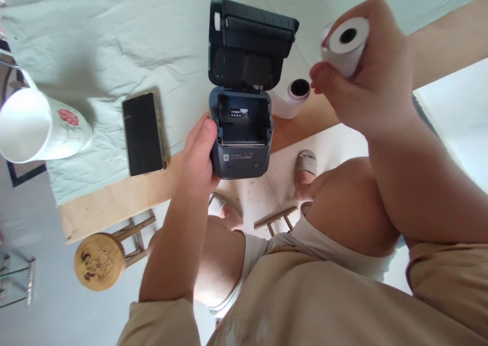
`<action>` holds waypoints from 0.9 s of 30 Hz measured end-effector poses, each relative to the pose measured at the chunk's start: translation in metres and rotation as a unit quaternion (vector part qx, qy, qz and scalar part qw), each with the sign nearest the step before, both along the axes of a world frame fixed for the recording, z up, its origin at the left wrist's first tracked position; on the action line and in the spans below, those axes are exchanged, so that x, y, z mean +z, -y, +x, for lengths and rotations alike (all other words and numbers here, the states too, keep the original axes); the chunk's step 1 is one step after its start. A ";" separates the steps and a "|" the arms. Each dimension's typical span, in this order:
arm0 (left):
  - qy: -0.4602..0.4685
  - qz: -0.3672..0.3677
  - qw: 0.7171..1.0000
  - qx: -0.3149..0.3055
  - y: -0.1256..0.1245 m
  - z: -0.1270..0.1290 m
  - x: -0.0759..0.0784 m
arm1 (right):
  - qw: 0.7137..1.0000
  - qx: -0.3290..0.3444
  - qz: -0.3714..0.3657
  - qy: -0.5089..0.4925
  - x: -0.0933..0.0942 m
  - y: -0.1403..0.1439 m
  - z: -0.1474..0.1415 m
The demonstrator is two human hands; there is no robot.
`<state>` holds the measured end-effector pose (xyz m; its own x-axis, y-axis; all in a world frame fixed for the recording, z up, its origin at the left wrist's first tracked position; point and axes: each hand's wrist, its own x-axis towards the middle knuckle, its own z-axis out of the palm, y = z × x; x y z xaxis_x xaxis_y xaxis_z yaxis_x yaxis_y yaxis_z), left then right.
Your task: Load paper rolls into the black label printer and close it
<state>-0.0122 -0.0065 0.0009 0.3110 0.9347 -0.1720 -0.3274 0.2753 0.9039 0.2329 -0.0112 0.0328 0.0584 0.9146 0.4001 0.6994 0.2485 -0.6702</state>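
Observation:
My left hand (200, 155) grips the left side of a dark portable label printer (241, 160), held over the table's front edge. The printer's lid (247, 49) is swung up and back, and its paper bay (244, 125) shows nothing inside but a small printed sticker. To the right, my right hand (375, 76) is closed around a white paper roll (348, 46), its round end with the dark core hole facing me. The roll is apart from the printer. Just behind the printer's right side is a white cylindrical object (292, 99) with a black round top.
A phone (144, 134) with a dark screen lies on the pale green tablecloth (114, 46). At the table's left stands a white mug (57, 127) with a red flower. Below the wooden table edge (114, 198) is a round wooden stool (99, 261).

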 end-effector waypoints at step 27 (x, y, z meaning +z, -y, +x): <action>0.015 0.001 1.000 0.003 -0.003 -0.005 -0.007 | 0.997 0.019 -0.074 0.013 -0.015 -0.017 0.006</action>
